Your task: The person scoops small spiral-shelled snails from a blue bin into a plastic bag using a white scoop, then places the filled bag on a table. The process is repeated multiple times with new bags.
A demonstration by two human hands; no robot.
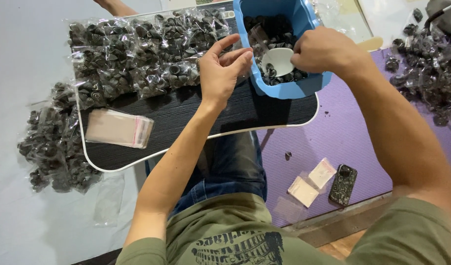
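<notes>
Right now the white rounded scoop sits in the blue plastic tub of dark striped shells, gripped by the right hand. Just left of it, the left hand pinches open a small clear bag, nearer the tub's rim.

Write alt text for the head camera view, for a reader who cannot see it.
Seen from above, a seated person's right hand holds a small white scoop in a blue tub of dark striped shells, while the left hand holds a clear bag open beside it. Filled shell bags and a stack of empty bags lie on a black lap board.
</notes>
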